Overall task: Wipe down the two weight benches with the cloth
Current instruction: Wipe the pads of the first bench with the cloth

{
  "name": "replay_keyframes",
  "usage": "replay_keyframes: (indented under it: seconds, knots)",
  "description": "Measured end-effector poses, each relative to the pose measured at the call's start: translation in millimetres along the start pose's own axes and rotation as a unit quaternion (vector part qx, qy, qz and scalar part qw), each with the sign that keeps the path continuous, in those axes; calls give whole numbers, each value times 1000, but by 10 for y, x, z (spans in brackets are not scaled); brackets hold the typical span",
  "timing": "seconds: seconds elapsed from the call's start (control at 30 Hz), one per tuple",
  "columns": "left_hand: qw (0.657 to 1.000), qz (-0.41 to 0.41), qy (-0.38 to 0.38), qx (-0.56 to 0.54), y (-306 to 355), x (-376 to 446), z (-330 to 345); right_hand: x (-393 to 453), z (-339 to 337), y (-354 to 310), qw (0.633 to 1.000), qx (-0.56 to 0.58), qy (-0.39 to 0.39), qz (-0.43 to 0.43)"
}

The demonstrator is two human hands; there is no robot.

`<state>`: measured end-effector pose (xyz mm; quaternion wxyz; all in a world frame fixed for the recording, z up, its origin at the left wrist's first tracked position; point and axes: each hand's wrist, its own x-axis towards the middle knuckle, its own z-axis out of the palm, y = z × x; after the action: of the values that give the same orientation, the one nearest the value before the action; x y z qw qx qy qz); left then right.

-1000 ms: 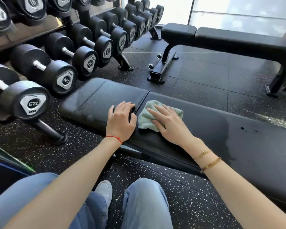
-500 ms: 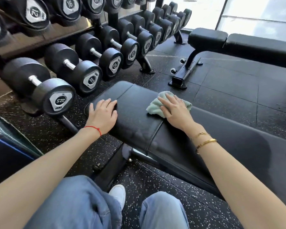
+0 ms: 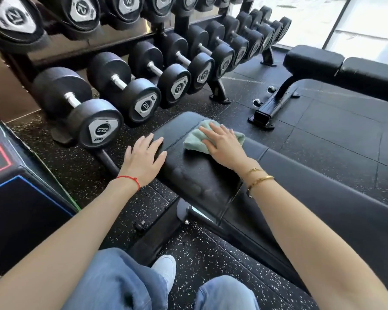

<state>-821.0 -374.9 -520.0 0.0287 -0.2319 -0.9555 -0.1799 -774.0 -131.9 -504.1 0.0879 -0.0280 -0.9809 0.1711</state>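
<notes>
pressed the green cloth flat under the right hand, fingers spread wide and open over it rather than closed around it, at the far edge of the near bench's short seat pad, around 12 o'clock of the view's centre. rested the left hand palm down on the same pad's end, at about 9 o'clock of the cloth, fingers likewise open and holding nothing, seemingly to brace. showed faint dull streaks on the seat pad toward 6 o'clock of the cloth, perhaps damp from wiping, though too faint to call for sure. ran the near bench's long back pad off toward 4 o'clock, with no clear sign either way of whether it was wiped. stood the second bench well apart at 2 o'clock, near the window, with no hand or cloth on it; judged untouched at this moment, though not provable from its look. lined up the dumbbell rack from 9 to 12 o'clock, just beside the seat pad's end. judged the task at most about halfway: the end of the first bench in hand, its end and edges left, then the whole second bench.
</notes>
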Motion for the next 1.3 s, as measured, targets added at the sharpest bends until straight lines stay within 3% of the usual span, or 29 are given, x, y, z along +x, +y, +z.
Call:
replay_keyframes:
  seconds: [0.13, 0.27, 0.4, 0.57, 0.7, 0.83, 1.1, 1.3]
  knots:
    - [1000, 4, -4, -10, -107, -5, -55, -68, 229, -465, 992, 11, -18, -122]
    - [999, 28, -17, -33, -286, -43, -101, -581, 164, -393, 981, 26, -26, -190]
    - [998, 42, -31, -38, -349, -74, -138, -626, 21, -122, 990, 60, -4, -131]
    - [997, 52, -25, -48, -367, -41, -130, 316, 72, -99, 1000, 9, 8, -25]
    - [997, 38, -11, -59, -374, -49, -108, 690, 258, -536, 997, 1, -1, -74]
    - [998, 46, -11, -48, -461, -54, -89, 338, 348, -661, 985, 46, 1, -168]
    - [998, 49, -26, -38, -453, -121, -103, 847, 266, -217, 998, 28, 20, -50]
    - [999, 11, -22, -31, -296, -114, -145, 99, 180, -366, 989, 68, 0, -129]
